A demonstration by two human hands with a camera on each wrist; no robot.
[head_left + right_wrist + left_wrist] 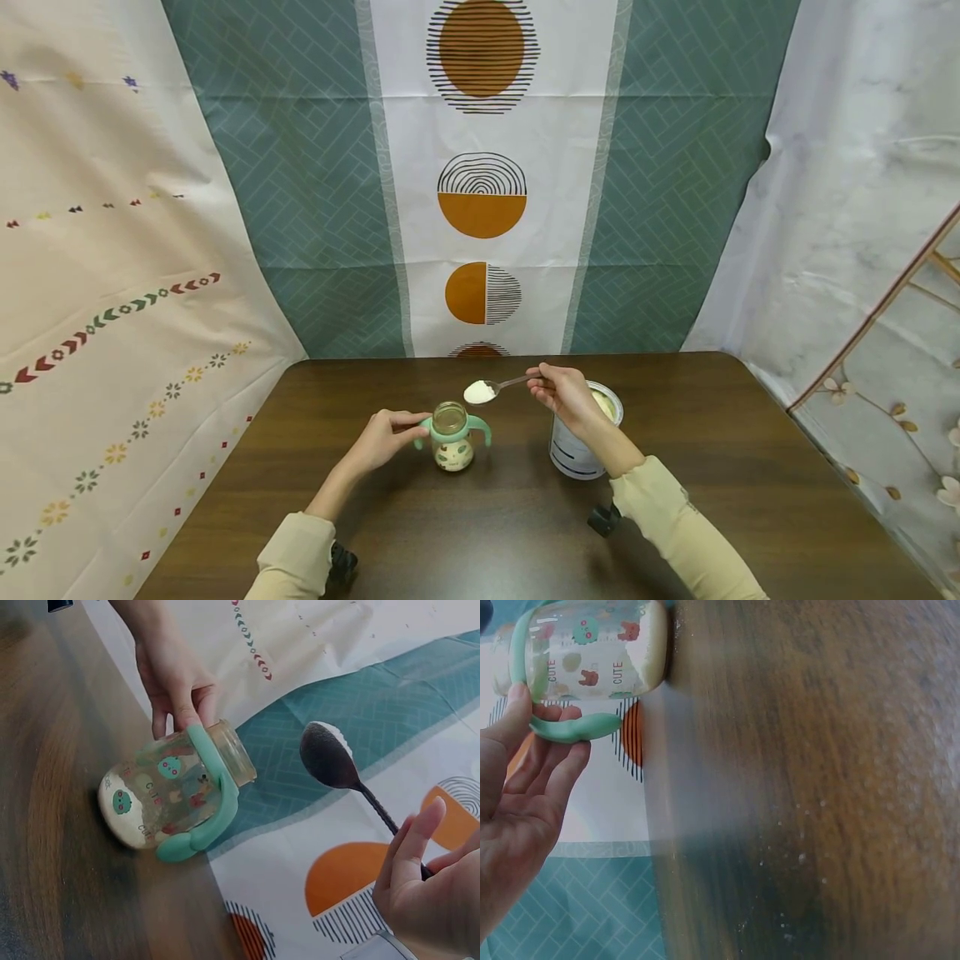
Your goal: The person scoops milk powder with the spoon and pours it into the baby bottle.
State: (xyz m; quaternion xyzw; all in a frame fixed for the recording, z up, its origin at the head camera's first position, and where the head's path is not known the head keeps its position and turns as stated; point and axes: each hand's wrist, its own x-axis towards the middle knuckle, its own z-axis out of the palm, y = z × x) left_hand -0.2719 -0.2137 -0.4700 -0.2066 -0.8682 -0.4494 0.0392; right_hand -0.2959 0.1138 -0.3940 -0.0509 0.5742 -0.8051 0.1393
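A clear baby bottle with green handles and printed cartoon figures stands uncapped on the table. White powder covers its bottom in the left wrist view. My left hand pinches the bottle's left handle between thumb and fingers. To the right, my right hand grips the handle of a metal spoon. Heaped white powder fills the spoon's bowl, which is up in the air just right of the bottle's open mouth. A white can stands behind the right wrist, partly hidden by it.
The can's top is off, and pale powder shows inside. Specks of powder are scattered on the wooden table. Patterned cloths hang behind the table's far edge and along both sides.
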